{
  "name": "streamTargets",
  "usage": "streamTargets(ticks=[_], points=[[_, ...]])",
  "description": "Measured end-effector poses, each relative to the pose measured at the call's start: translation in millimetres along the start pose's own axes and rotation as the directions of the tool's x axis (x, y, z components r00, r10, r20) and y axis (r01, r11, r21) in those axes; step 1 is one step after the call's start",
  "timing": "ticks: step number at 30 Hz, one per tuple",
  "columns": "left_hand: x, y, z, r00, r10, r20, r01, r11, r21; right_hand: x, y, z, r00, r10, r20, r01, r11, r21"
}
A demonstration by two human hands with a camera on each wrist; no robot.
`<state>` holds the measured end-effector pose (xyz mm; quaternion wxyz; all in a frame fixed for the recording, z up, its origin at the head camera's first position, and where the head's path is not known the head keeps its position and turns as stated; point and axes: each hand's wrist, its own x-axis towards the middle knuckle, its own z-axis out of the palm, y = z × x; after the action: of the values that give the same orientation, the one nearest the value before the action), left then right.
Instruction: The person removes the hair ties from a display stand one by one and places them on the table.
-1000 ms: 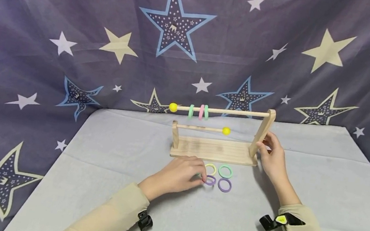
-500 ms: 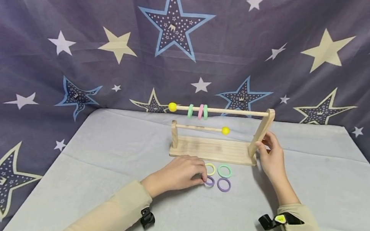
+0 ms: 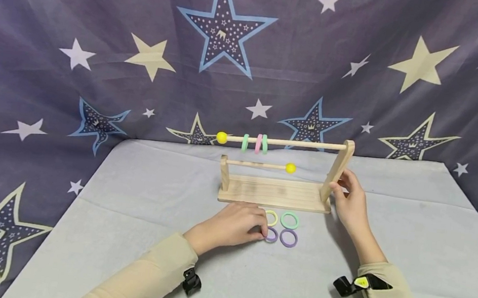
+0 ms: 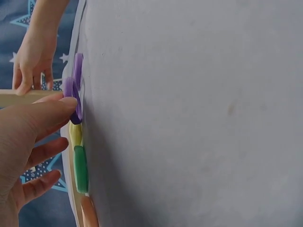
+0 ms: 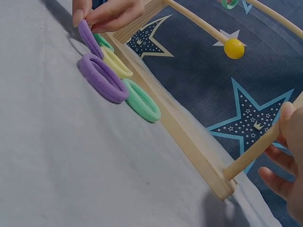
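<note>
First at the left, a dark purple-grey curtain with printed stars [image 3: 1,149] is hung behind a spread pale grey cloth [image 3: 123,214]. Toward the middle, the left hand [image 3: 234,223] is held low over the cloth; by its thumb and index finger a soft-looking purple ring [image 5: 90,40] is pinched, while the other fingers are left loosely spread. The ring's band is rounded and evenly coloured, and it is tilted up beside its neighbours; whether the cloth is touched by its lower edge cannot be told. Just beyond this hand, a pale wooden stand [image 3: 276,193] is set lengthwise, its flat base marked by faint darker smudges. Its short left post is fitted with a rod tipped by a yellow ball [image 3: 290,168]; on the longer upper rod [image 3: 307,144], a mint-green ring [image 3: 245,143], a pink ring [image 3: 258,143] and another mint-green ring [image 3: 265,144] are hung. In front of the base, a partly hidden green ring [image 5: 105,42], a pale yellow ring [image 5: 124,72], a bright green ring [image 5: 147,111] and a second purple ring [image 5: 94,85] are grouped closely. At the right, the stand's tall post [image 3: 337,171] is gripped by the right hand [image 3: 351,207], with the thumb laid along one side and the fingers bent behind.
</note>
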<state>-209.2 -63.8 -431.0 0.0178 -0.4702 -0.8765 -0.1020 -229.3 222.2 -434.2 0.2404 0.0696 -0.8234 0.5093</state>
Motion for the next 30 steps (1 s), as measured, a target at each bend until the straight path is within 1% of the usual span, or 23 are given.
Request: streamTargets(ticks=[2,6,9,13,19,22,25,28,30], points=[[-0.4,0.1,0.8,1.0,0.008,-0.003,-0.008,1.0,0.001,0.2,1,0,1.0,-0.002,-0.002,0.002,1.0,0.001],[-1.5,0.0,2.7,1.0,0.024,-0.014,-0.024,1.0,-0.003,2.3,13,1,1.0,0.003,-0.001,-0.003,1.0,-0.01],[-2.8,-0.1,2.3,0.999,0.019,-0.029,-0.02,0.999,-0.035,2.9,18,1,1.0,0.009,0.004,-0.009,1.0,-0.015],[-5.1,-0.5,-1.0,0.999,-0.014,-0.047,0.01,0.996,-0.085,3.0,17,1,1.0,0.007,0.006,-0.007,1.0,-0.006],[-8.8,0.2,-8.6,0.993,-0.071,-0.089,0.064,0.995,-0.08,3.8,17,1,1.0,-0.009,0.011,0.009,1.0,0.01],[-9.7,0.9,-11.1,0.988,-0.097,-0.124,0.086,0.992,-0.09,4.1,18,1,1.0,-0.005,0.011,0.005,1.0,0.009],[-10.8,1.3,-12.6,0.978,-0.131,-0.159,0.115,0.988,-0.107,4.1,18,0,1.0,0.0,0.011,0.0,1.0,0.006],[-11.6,0.8,-14.0,0.966,-0.169,-0.193,0.146,0.981,-0.127,3.7,16,1,1.0,0.005,0.008,-0.005,1.0,0.013],[-11.8,-0.1,-15.0,0.955,-0.2,-0.221,0.17,0.974,-0.147,3.8,16,1,1.0,0.005,0.005,-0.005,1.0,0.021]])
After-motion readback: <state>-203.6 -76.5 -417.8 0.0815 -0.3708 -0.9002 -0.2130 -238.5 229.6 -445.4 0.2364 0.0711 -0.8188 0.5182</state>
